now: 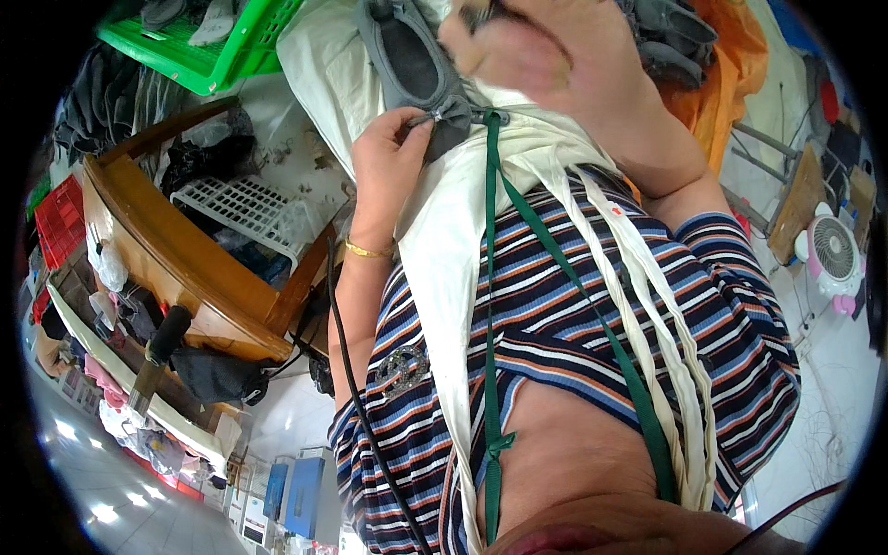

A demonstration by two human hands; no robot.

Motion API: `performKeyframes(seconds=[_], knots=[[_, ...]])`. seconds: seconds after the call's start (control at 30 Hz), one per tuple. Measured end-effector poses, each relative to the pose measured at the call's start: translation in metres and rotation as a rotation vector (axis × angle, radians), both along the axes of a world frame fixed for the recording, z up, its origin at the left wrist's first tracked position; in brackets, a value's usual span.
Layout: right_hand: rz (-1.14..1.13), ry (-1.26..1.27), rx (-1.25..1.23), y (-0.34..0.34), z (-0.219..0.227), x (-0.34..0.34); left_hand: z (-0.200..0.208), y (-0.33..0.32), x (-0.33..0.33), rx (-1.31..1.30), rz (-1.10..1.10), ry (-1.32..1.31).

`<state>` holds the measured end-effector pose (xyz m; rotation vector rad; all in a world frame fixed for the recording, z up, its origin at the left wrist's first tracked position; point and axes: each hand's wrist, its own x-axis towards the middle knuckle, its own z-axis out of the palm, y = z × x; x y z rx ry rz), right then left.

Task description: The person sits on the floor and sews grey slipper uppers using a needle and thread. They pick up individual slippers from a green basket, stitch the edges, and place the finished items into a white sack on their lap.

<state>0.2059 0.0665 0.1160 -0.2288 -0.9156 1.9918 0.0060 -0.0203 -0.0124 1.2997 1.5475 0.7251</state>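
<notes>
A grey slip-on shoe [403,57] with a fabric bow [451,113] at its toe lies over the cream apron on my lap. My left hand [393,153] is closed at the toe, with thumb and forefinger pinching the edge of the bow. Beyond and to the right, my right hand [527,55] is blurred by motion. Its fingers curl round something dark that I cannot make out. A green ribbon [492,213] hangs from my neck, and a small dark piece [490,117] at its end rests beside the bow.
At the upper left stands a green crate [171,57] with grey pieces in it. A curved wooden chair [190,245] and a white plastic basket [242,211] are on my left. Grey shoes [673,46] lie on orange cloth [735,69] at the right, near a fan [831,245].
</notes>
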Motion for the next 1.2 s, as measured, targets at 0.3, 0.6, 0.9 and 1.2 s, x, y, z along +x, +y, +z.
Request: performKeyframes(seconds=[0.3,0.6,0.9,1.2], knots=[[-0.087,0.028,-0.108,0.01,0.0,0.009,0.016,-0.028,-0.001,-0.205,-0.071,0.355],[-0.104,0.052,-0.101,0.005,0.011,0.033,0.006,-0.016,0.02,0.163,0.126,0.097],[-0.033,-0.02,0.121,-0.013,0.043,0.041,-0.004,0.024,0.02,0.416,0.588,-0.078],[-0.28,-0.093,0.018,0.006,0.01,0.043,0.079,0.112,-0.095,0.699,0.41,0.121]])
